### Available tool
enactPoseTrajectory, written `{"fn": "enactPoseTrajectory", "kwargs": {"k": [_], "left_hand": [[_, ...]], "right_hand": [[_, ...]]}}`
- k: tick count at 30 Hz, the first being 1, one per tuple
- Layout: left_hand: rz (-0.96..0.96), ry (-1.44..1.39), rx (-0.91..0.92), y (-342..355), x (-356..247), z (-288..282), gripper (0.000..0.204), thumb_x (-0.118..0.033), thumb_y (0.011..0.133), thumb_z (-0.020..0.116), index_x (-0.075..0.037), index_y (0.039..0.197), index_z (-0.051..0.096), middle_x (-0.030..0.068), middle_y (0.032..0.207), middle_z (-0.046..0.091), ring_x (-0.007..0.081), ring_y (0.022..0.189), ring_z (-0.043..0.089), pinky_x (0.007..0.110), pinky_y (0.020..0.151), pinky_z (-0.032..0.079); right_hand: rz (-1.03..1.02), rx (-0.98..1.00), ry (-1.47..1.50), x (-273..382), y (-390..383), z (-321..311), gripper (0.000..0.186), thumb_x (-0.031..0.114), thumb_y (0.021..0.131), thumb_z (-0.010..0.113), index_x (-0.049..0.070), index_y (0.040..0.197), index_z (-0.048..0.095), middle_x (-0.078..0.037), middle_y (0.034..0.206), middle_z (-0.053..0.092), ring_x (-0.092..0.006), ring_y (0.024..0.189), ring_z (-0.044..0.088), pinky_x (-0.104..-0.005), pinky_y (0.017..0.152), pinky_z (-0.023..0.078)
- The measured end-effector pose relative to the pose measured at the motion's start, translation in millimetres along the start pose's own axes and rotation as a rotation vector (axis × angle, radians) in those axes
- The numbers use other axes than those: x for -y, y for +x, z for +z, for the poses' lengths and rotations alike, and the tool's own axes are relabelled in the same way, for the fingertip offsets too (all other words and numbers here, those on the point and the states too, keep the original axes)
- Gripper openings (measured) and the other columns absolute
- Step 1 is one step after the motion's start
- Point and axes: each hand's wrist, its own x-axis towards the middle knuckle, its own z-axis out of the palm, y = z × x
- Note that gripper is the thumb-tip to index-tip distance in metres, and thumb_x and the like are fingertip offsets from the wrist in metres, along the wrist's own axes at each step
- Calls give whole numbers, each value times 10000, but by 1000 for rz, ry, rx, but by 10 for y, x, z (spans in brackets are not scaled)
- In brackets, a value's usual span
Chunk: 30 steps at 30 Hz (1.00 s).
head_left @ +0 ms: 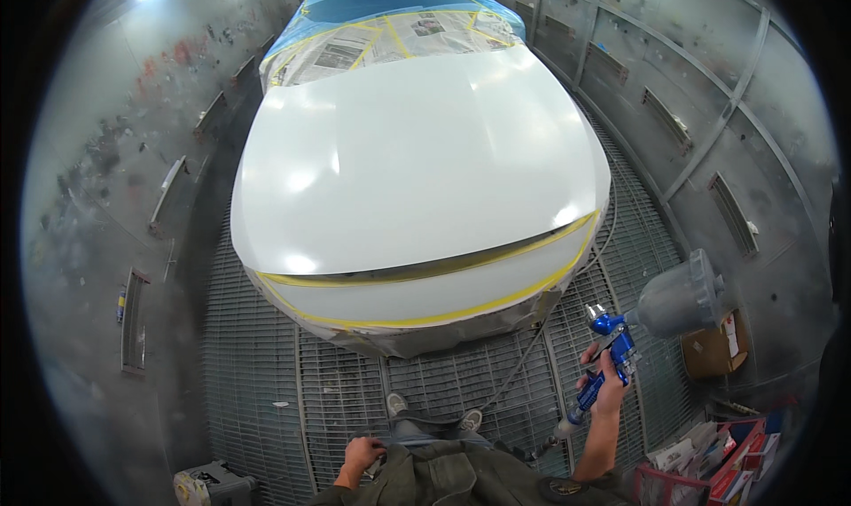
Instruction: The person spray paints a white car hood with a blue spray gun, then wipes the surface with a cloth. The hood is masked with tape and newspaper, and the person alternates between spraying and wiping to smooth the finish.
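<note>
My right hand (pixel 605 386) is wrapped round the handle of a blue spray gun (pixel 613 345), right of my body. A large translucent paint cup (pixel 681 295) is fixed to the gun and leans out to the right. An air hose (pixel 537 451) runs from the bottom of the handle toward my waist. Close to my waist, my left hand (pixel 362 453) has its fingers curled in; what they hold, if anything, does not show. In front of me stands a car with a glossy white hood (pixel 425 160), apart from both hands. Yellow masking tape (pixel 443 315) edges its front.
Newspaper (pixel 355 49) and blue film (pixel 381 0) cover the windshield area. Metal grating (pixel 346 373) forms the floor, with a hose crossing it. Grey booth walls (pixel 97 178) stand on both sides. A cardboard box (pixel 709 351), a red bin (pixel 700 484) and a grey case (pixel 217 486) sit nearby.
</note>
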Motion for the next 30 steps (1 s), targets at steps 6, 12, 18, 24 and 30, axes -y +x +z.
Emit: {"fn": "enactPoseTrajectory", "kwargs": {"k": [6,12,18,24,30], "left_hand": [[-30,-35,-28,21,236,-32,330,-418,765,758,-187,1000,778,109,892,735,328,864,688,446,759,555],[-32,-145,-2,165,478,-150,311,-426,785,761,-191,988,784,91,870,740,305,850,695,432,752,560],[48,-180,-23,433,688,-392,280,-414,788,767,-190,955,789,80,857,740,298,821,695,418,744,567],[61,-117,105,782,1082,-520,312,-453,839,729,-200,1015,780,43,937,741,272,864,680,434,774,571],[98,-178,134,901,1258,-509,304,-381,817,746,-172,1035,773,63,915,744,270,823,689,414,746,566]], "right_hand": [[28,133,-27,-193,-26,354,182,166,955,601,16,1058,613,-85,921,631,-165,791,624,-291,447,492],[-1,225,-34,-246,-100,763,210,159,949,609,8,1096,603,-98,927,629,-170,793,624,-288,451,509],[-96,284,-82,-263,-303,1260,217,143,941,619,-3,1100,599,-110,950,636,-172,806,631,-278,464,540],[-92,343,-112,-308,-589,1806,200,150,937,626,-5,1063,634,-101,946,640,-170,816,640,-289,497,554],[-52,448,-122,-387,-726,2058,233,177,941,637,-15,1072,620,-109,951,638,-177,836,640,-293,527,564]]}}
